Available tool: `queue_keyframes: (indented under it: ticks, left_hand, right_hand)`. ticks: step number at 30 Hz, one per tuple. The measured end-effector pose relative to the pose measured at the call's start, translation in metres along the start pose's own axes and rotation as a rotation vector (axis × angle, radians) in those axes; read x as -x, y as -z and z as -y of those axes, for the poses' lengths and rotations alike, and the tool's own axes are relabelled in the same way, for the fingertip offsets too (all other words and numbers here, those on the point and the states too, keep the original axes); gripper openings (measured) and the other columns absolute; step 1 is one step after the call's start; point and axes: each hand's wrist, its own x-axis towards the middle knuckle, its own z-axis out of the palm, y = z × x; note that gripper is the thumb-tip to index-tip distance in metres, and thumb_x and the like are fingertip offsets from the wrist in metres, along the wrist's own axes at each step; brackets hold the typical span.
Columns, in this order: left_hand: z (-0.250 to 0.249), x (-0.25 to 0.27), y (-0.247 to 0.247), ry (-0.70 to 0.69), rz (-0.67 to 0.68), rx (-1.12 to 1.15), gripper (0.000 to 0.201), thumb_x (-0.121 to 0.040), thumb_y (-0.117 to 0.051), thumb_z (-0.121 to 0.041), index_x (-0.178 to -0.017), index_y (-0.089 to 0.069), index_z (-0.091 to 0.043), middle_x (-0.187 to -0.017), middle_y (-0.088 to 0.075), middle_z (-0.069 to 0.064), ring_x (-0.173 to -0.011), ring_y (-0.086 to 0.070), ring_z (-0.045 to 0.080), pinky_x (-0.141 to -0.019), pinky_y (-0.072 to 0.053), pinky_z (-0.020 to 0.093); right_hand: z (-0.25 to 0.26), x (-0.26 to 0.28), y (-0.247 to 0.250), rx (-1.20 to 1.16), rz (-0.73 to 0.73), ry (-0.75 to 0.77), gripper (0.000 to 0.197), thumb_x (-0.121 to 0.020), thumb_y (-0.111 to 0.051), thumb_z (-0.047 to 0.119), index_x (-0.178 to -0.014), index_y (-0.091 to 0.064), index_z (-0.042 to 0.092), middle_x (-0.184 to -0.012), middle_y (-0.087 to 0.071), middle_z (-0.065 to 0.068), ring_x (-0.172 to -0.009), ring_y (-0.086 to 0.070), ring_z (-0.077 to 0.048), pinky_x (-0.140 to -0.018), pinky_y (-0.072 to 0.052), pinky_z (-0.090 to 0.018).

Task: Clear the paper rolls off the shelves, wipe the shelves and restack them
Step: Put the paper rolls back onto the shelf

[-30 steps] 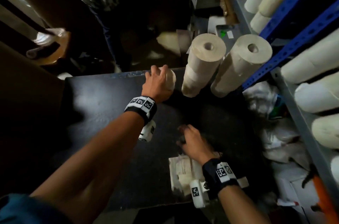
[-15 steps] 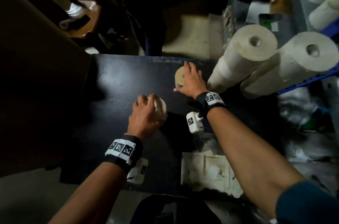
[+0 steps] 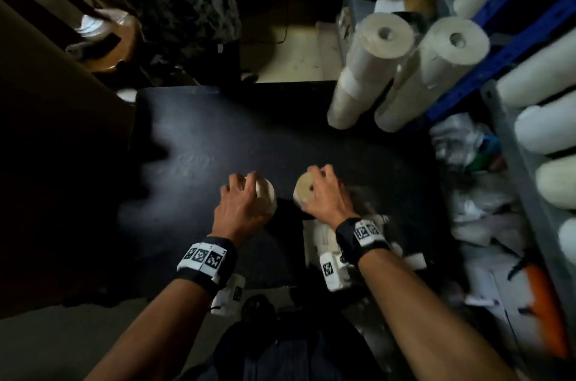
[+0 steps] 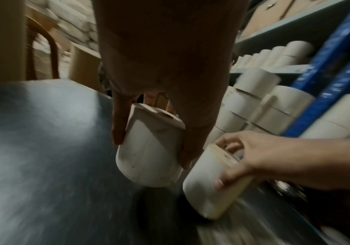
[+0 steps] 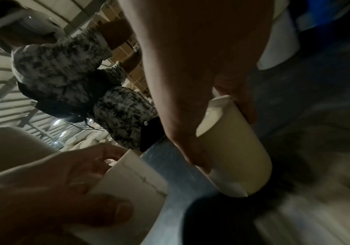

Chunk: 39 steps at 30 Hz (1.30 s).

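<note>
Gripping rolls, both hands (image 3: pixel 282 202); right wrist view alone shows bystander (image 5: pixel 75 79).

- left hand (image 3: pixel 241 206) covers most of its small roll (image 3: pixel 266 195) in the head view, only a sliver of the top shows
- right hand (image 3: pixel 324 199) hides the lower half of the other small roll (image 3: pixel 304 190)
- white papers (image 3: pixel 321 238) mostly tucked under the right wrist, can't read anything
- table (image 4: pixel 33 149) is motion-smeared in both wrist views
- shelf rolls (image 3: pixel 542 75) run off the right edge
</note>
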Motion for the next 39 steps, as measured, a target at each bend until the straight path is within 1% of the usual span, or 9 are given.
queue_keyframes:
  ticks: [7,11,14,17,21,24,27,34,39]
  left_hand:
    - [0.001,0.08,-0.031,-0.217,0.112,-0.082,0.079,-0.076,-0.08,-0.055,-0.141,-0.039,-0.039,-0.132,-0.037,0.004,-0.118,-0.049,0.041,-0.078,-0.058,0.058]
    - [-0.017,0.139,-0.038,-0.405,0.129,-0.132,0.073,-0.079,-0.074,-0.058,-0.142,-0.041,-0.04,-0.131,-0.042,0.005,-0.115,-0.052,0.039,-0.08,-0.056,0.053]
    - [-0.045,0.184,-0.043,-0.549,0.13,-0.156,0.065,-0.085,-0.065,-0.061,-0.143,-0.043,-0.041,-0.135,-0.045,0.004,-0.119,-0.054,0.037,-0.086,-0.056,0.052]
    - [-0.085,0.229,-0.047,-0.705,0.167,-0.186,0.066,-0.084,-0.063,-0.063,-0.143,-0.043,-0.042,-0.138,-0.047,0.004,-0.123,-0.054,0.037,-0.09,-0.055,0.052]
    - [-0.148,0.292,-0.052,-0.93,0.188,-0.194,0.074,-0.076,-0.074,-0.058,-0.142,-0.046,-0.041,-0.132,-0.049,0.008,-0.115,-0.06,0.041,-0.091,-0.056,0.049]
    - [-0.201,0.336,-0.053,-1.108,0.215,-0.223,0.089,-0.067,-0.085,-0.054,-0.145,-0.046,-0.038,-0.13,-0.05,0.009,-0.112,-0.062,0.042,-0.091,-0.055,0.045]
    - [-0.255,0.382,-0.055,-1.268,0.195,-0.204,0.103,-0.061,-0.09,-0.058,-0.149,-0.042,-0.038,-0.133,-0.051,0.008,-0.113,-0.063,0.04,-0.092,-0.056,0.047]
    - [-0.373,0.498,-0.036,-1.542,0.064,-0.073,0.094,-0.059,-0.091,-0.06,-0.139,-0.05,-0.033,-0.121,-0.054,0.008,-0.103,-0.064,0.038,-0.084,-0.057,0.044]
    - [-0.453,0.577,-0.002,-1.646,-0.091,0.043,0.104,-0.065,-0.091,-0.06,-0.152,-0.043,-0.029,-0.127,-0.057,0.014,-0.109,-0.063,0.04,-0.09,-0.054,0.044]
  right_hand:
    - [-0.01,0.168,-0.032,-0.185,-0.107,-0.268,0.085,-0.068,-0.09,0.038,-0.14,-0.047,0.026,-0.13,-0.038,-0.006,-0.101,-0.064,-0.03,-0.089,-0.058,-0.039]
    - [-0.013,0.269,-0.042,-0.285,-0.244,-0.425,0.087,-0.064,-0.094,0.034,-0.139,-0.051,0.026,-0.128,-0.037,-0.004,-0.1,-0.055,-0.024,-0.085,-0.046,-0.024]
    - [-0.016,0.343,-0.045,-0.306,-0.346,-0.561,0.093,-0.059,-0.096,0.038,-0.141,-0.052,0.031,-0.128,-0.037,-0.004,-0.105,-0.058,-0.028,-0.091,-0.051,-0.03]
    - [-0.022,0.416,-0.041,-0.33,-0.466,-0.676,0.096,-0.058,-0.097,0.039,-0.142,-0.052,0.033,-0.132,-0.037,-0.005,-0.111,-0.06,-0.031,-0.095,-0.053,-0.035]
    - [-0.033,0.515,-0.023,-0.327,-0.616,-0.81,0.091,-0.061,-0.096,0.039,-0.142,-0.054,0.032,-0.132,-0.04,-0.003,-0.114,-0.058,-0.025,-0.091,-0.045,-0.026]
    - [-0.04,0.582,-0.002,-0.3,-0.742,-0.896,0.086,-0.057,-0.095,0.046,-0.13,-0.052,0.038,-0.121,-0.041,0.002,-0.109,-0.06,-0.029,-0.089,-0.054,-0.038]
    - [-0.047,0.644,0.023,-0.286,-0.874,-0.956,0.086,-0.054,-0.095,0.048,-0.125,-0.05,0.033,-0.119,-0.048,0.002,-0.11,-0.059,-0.028,-0.087,-0.054,-0.042]
    - [-0.077,0.775,0.103,-0.134,-1.074,-1.018,0.082,-0.053,-0.09,0.06,-0.121,-0.054,0.033,-0.123,-0.056,0.002,-0.115,-0.058,-0.026,-0.087,-0.049,-0.037]
    - [-0.095,0.853,0.165,-0.012,-1.164,-1.035,0.083,-0.056,-0.09,0.063,-0.125,-0.056,0.033,-0.118,-0.055,0.002,-0.115,-0.058,-0.028,-0.087,-0.048,-0.039]
